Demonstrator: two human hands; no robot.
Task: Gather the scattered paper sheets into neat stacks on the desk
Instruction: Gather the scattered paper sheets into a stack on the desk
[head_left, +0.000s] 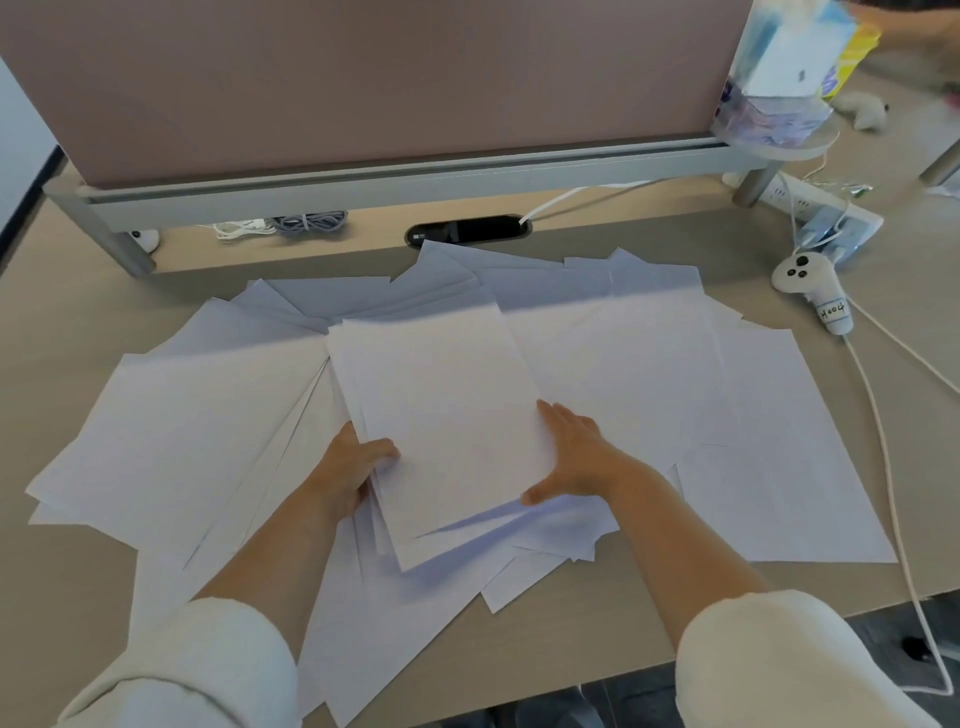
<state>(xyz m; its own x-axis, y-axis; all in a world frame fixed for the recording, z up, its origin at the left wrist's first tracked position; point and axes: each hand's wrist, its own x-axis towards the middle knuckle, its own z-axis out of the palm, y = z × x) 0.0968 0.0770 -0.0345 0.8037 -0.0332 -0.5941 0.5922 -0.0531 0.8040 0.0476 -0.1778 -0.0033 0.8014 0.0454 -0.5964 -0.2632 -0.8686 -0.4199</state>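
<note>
Nearest to us, two white sleeves, the left sleeve (197, 665) and the right sleeve (769, 660), are cut off by the lower edge, so we see only forearms and hands. The left hand (353, 467) grips the left edge of the stack (441, 405). Its thumb lies on top, and its fingers are tucked out of sight below the sheets. The right hand (571, 457) is flat and spread. Its straight fingers lie along the stack's right edge and its thumb reaches toward the near corner, so it presses rather than clasps.

The stack sits mid-desk, roughly squared but with edges fanned at its near-left corner. It rests on the loose sheets (182, 415), which overlap across the desk (78, 312) to either side and behind. We cannot count the layers where they overlap.

To the right, a white cable (883, 467) trails off the desk's front edge. It runs from a white controller (810, 286) whose handwritten label is too small to read.

Farther back are a dark cable port (467, 228), coiled cords (306, 223) and a power strip (810, 202), all partly hidden beneath the partition (363, 78). A blurred package (779, 67) stands on the partition's corner shelf.
</note>
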